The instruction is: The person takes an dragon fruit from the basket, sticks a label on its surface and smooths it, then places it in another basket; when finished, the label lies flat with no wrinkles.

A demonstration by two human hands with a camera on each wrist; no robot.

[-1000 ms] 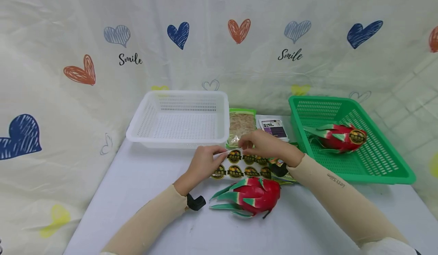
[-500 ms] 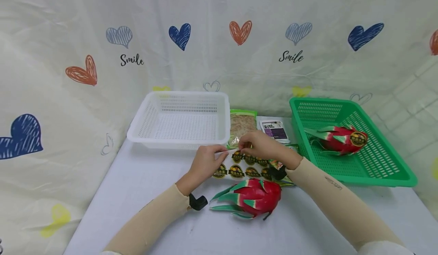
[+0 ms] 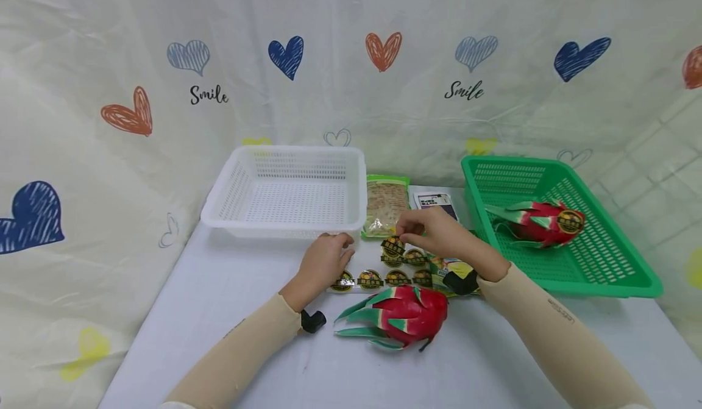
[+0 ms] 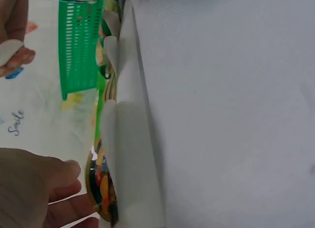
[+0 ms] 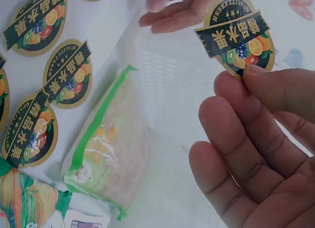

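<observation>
A: What does the right hand [image 3: 439,232] hold?

B: It pinches one loose sticker [image 5: 241,33] between the thumb and the forefinger. The other fingers are bent only a little, and the printed side is visible in the right wrist view.

A: And the left hand [image 3: 322,266]?

B: Its fingers are relaxed, and I see nothing held in them. The fingertips are at the sticker sheet [image 3: 364,259], but I cannot tell whether they touch it.

A: Where does the sticker sheet lie?

B: Mostly between the two hands, with several stickers remaining on it.

A: Is there some fruit near?

B: Yes. One dragon fruit [image 3: 408,317] lies between the hands, but closer to the person, with its green leaves toward the left hand's side. A second dragon fruit [image 3: 540,223] is in the green basket [image 3: 576,287], to the right of the right hand; it carries a round label [image 3: 570,221].

A: What is beyond the hands?

B: The white basket [image 3: 282,225] is just beyond the left hand. A green-edged bag [image 3: 386,202] lies beyond the right hand's fingertips.
</observation>
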